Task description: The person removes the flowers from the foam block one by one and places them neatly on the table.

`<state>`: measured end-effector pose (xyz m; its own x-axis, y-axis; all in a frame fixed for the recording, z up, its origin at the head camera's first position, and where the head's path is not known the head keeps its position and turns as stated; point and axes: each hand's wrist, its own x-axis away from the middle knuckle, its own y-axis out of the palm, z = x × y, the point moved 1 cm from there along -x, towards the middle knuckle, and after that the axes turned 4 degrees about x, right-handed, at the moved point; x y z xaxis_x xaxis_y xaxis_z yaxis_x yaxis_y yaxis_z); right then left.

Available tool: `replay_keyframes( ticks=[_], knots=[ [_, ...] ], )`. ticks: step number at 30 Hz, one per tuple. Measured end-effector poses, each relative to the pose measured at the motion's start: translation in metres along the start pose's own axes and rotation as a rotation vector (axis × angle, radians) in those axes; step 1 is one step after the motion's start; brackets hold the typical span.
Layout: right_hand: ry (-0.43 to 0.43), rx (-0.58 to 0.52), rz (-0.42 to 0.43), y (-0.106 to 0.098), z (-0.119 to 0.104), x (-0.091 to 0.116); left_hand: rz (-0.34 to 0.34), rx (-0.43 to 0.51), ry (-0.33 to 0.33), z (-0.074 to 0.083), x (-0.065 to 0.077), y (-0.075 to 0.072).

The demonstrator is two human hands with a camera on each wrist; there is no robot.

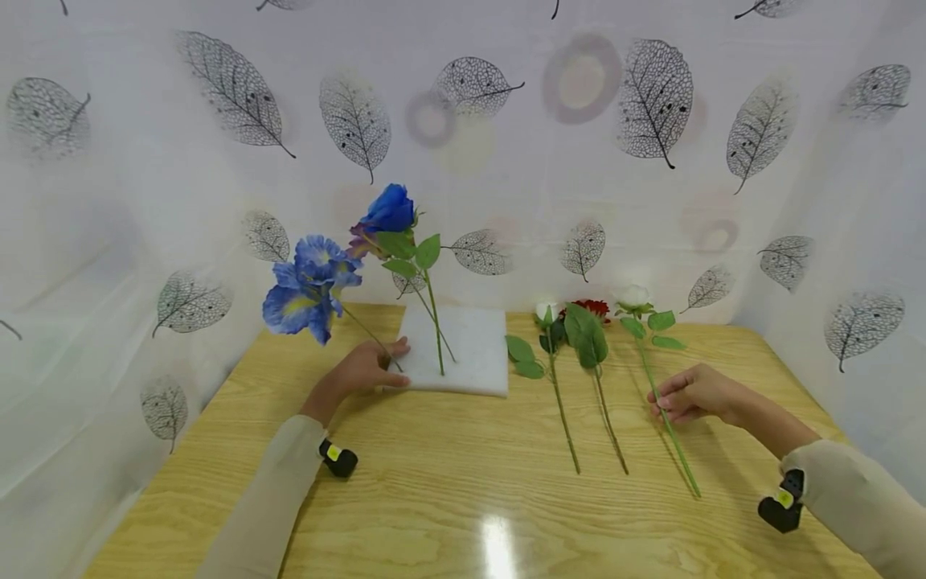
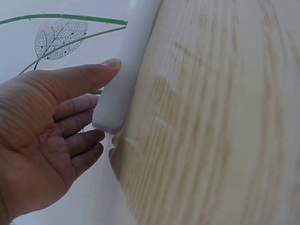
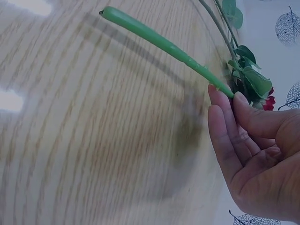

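Observation:
A white foam block [image 1: 477, 362] lies on the table, with several artificial flower stems stuck into it. My left hand [image 1: 358, 370] holds its near left corner, the thumb [image 2: 96, 77] against one face and the fingers beside the edge. From the block rise a blue rose [image 1: 391, 211] and a blue iris [image 1: 307, 289] leaning left; a purple flower [image 1: 362, 244] is partly hidden behind the rose. On the right, my right hand [image 1: 698, 394] pinches the green stem [image 3: 159, 42] of a white rose [image 1: 633, 297] between thumb and fingertips. The stem's cut end points toward me, raised over the table.
Between the block and my right hand lie another white rose [image 1: 546, 312] and a red flower [image 1: 593, 309] with large leaves, stems toward me. A leaf-printed curtain [image 1: 506, 177] hangs behind and beside the wooden table [image 1: 405, 498].

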<state>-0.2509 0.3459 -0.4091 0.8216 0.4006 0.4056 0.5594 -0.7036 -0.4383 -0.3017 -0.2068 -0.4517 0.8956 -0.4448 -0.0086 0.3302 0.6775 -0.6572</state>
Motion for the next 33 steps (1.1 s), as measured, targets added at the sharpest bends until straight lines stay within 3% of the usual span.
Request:
replay_keyframes(
  ticks=[17,33],
  knots=[
    [0.017,-0.038,-0.022,0.010,0.009,-0.012,-0.010,0.001,0.003,-0.003,-0.002,0.000],
    [-0.006,-0.018,-0.039,0.026,-0.006,-0.017,-0.011,-0.021,0.006,-0.002,-0.002,0.000]
  ],
)
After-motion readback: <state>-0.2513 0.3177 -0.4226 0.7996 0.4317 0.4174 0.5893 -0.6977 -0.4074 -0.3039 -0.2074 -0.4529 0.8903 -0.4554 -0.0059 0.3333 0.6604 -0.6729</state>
